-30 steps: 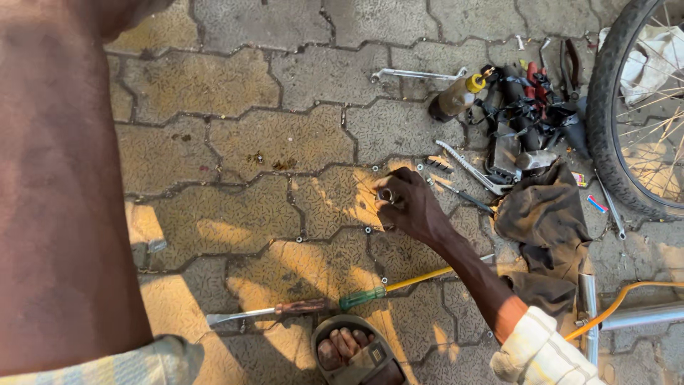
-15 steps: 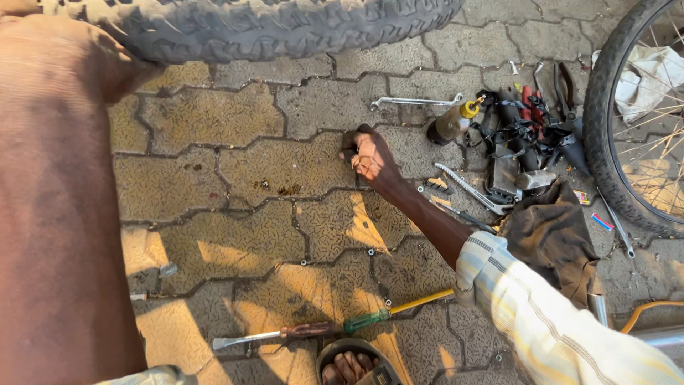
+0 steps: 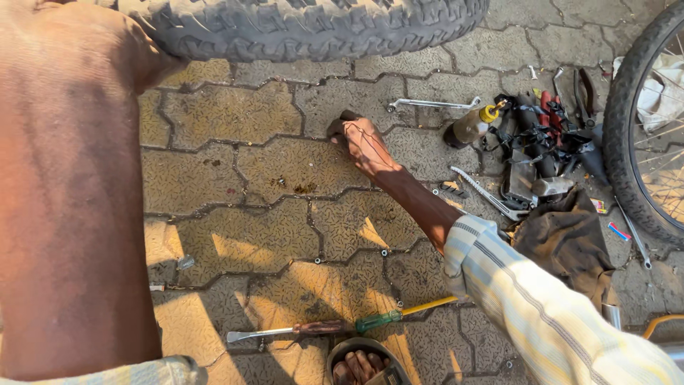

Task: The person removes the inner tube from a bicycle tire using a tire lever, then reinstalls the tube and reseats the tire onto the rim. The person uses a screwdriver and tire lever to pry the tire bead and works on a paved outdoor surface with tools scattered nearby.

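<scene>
I see my right hand (image 3: 362, 142) curled around a small dark object (image 3: 340, 125) on the paving (image 3: 285, 235), the wrench (image 3: 431, 104) at its two o'clock.

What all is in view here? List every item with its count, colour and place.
tyre: one, black, knobbly, top edge
spoked wheel: one, black tyre, right edge
spanner: one, silver, on paving right of the hand
bottle: one, brown with yellow cap, lying beside the spanner
tool pile: several, black and red, upper right
rag: one, dark brown, below the tool pile
screwdrivers: two, one brown handle, one green handle, bottom centre
bowl: one, dark, bottom edge
paving: grey interlocking blocks
left arm: bare, fills the left side; hand not seen
right hand: closed over a small dark thing on the paving, striped sleeve
</scene>
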